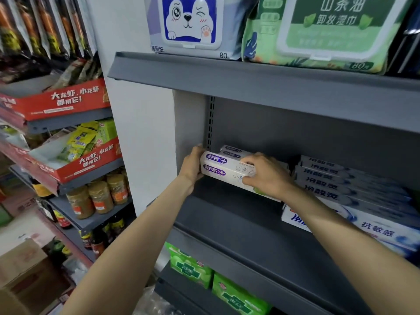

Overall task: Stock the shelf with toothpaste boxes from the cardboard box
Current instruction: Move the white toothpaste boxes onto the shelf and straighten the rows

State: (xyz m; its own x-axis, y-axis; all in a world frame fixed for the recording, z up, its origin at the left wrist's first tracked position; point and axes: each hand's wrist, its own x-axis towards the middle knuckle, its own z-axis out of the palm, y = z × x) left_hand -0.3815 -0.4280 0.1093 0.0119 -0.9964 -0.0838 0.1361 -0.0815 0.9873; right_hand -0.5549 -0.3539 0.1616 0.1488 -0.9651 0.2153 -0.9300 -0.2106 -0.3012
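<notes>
I had both hands on a pair of long, white toothpaste boxes [223, 170] with purple oval logos, smooth glossy card, stacked one on the other at the back left of the grey metal shelf [250, 242]. My left hand [193, 165] cupped their short end, fingers curled round behind it next to the slotted upright; the grip there was closed against the card. My right hand [267, 176] lay over the top and front face farther along, fingers spread and bent down on the upper box, a flat pressing grip rather than a pinch. Just behind them sat more boxes of the same kind [234, 151], touching the ones I held.

To the right, well along the shelf, a stack of white and blue toothpaste boxes [345, 185] lay lengthwise, with one larger blue box [377, 230] in front at an angle. The shelf deck was matt, dark and bare in front of my forearms. On the shelf above stood soft wet-wipe packs [193, 23], one with a cartoon dog lid, one green. Below, green rectangular packs [191, 267] lay in a row.
</notes>
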